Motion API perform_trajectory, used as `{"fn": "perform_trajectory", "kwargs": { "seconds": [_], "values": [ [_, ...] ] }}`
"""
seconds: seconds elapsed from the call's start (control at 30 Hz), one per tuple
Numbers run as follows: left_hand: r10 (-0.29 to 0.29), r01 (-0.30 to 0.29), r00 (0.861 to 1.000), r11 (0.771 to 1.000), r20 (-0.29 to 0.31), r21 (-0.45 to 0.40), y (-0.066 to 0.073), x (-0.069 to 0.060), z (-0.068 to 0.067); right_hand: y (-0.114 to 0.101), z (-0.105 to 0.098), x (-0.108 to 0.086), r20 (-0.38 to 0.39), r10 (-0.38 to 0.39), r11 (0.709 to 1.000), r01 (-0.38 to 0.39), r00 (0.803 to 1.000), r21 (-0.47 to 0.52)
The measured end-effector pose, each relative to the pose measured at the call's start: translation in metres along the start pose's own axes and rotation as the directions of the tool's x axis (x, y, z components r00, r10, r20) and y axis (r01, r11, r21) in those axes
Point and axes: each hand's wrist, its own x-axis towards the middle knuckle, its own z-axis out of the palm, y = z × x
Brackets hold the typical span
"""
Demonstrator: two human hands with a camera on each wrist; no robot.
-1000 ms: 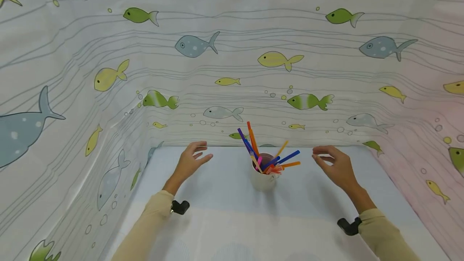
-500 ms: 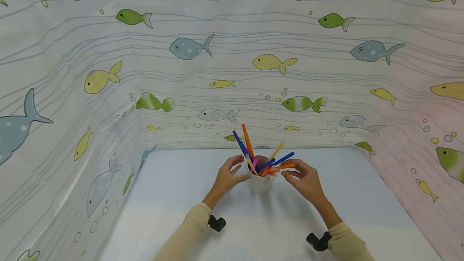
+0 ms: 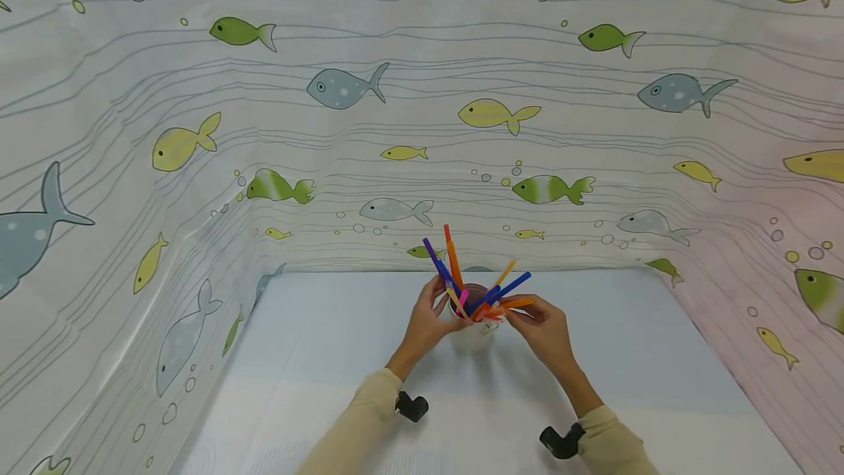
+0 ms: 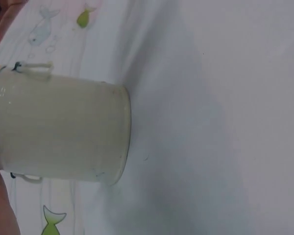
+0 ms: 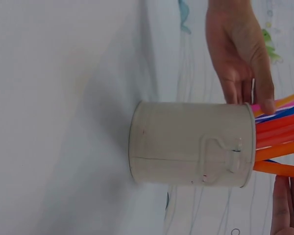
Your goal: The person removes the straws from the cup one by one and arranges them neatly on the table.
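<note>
A cream metal pail [image 3: 471, 341] with small wire handle loops stands upright on the table, full of slim coloured sticks that look like felt-tip pens. My left hand [image 3: 428, 319] holds the pail by its left rim, thumb at the near side and fingers behind. In the right wrist view, that left hand's thumb [image 5: 267, 105] lies over the rim beside a pink stick. On the other side, my right hand [image 3: 543, 330] pinches an orange stick [image 3: 519, 303] that leans out to the right. Blue sticks [image 3: 514, 284] rise just behind it. The pail's [image 4: 63, 127] bottom rests on the cloth.
A pale blue and white cloth [image 3: 316, 358] covers the table. Fish-patterned sheets [image 3: 422, 182] rise behind it and along both sides. Black wrist cameras [image 3: 412, 407] sit on both wrists.
Both hands have come inward from either side to the pail. The left has reached its rim and the right now pinches the orange stick. The head view has shifted slightly.
</note>
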Motion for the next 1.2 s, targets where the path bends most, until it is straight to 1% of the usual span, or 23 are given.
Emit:
{"fn": "perform_trajectory", "kwargs": {
  "seconds": [0.13, 0.27, 0.43, 0.53, 0.7, 0.8, 0.93, 1.03, 1.13, 1.2],
  "values": [
    [0.014, -0.014, 1.0, 0.999, 0.007, 0.045, 0.001, 0.002, 0.002, -0.007, 0.002, 0.0, -0.006, -0.003, 1.0, 0.003, 1.0, -0.009],
    [0.017, -0.018, 1.0, 0.996, 0.013, 0.083, 0.0, 0.003, 0.002, -0.008, 0.003, 0.0, -0.02, -0.007, 1.0, 0.007, 1.0, -0.003],
    [0.008, -0.009, 1.0, 0.996, 0.014, 0.093, -0.003, 0.003, 0.003, -0.008, 0.002, 0.001, -0.017, -0.02, 0.999, 0.019, 1.0, -0.033],
    [0.001, -0.002, 1.0, 0.996, 0.015, 0.089, -0.002, 0.003, 0.003, -0.01, 0.001, 0.003, -0.02, -0.03, 0.999, 0.03, 0.999, -0.025],
    [-0.003, 0.0, 1.0, 0.996, 0.027, 0.093, 0.0, 0.003, 0.003, -0.021, -0.001, 0.01, -0.067, -0.06, 0.998, 0.059, 0.996, -0.025],
    [-0.002, -0.002, 1.0, 0.995, 0.031, 0.1, 0.001, 0.003, 0.003, -0.031, -0.006, 0.017, -0.097, -0.106, 0.994, 0.103, 0.99, -0.032],
    [0.005, -0.009, 0.999, 0.996, 0.039, 0.088, 0.001, 0.003, 0.002, -0.045, -0.018, 0.032, -0.13, -0.185, 0.983, 0.181, 0.974, -0.036],
    [-0.002, -0.001, 0.999, 0.997, 0.04, 0.081, 0.001, 0.004, 0.001, -0.056, -0.03, 0.045, -0.164, -0.21, 0.978, 0.206, 0.964, -0.046],
    [-0.01, 0.006, 0.999, 0.996, 0.039, 0.085, -0.001, 0.005, 0.001, -0.063, -0.044, 0.061, -0.197, -0.237, 0.97, 0.242, 0.951, 0.0],
    [-0.004, 0.001, 0.999, 0.996, 0.041, 0.09, -0.003, 0.005, 0.001, -0.071, -0.054, 0.071, -0.21, -0.26, 0.963, 0.269, 0.942, 0.013]
  ]
}}
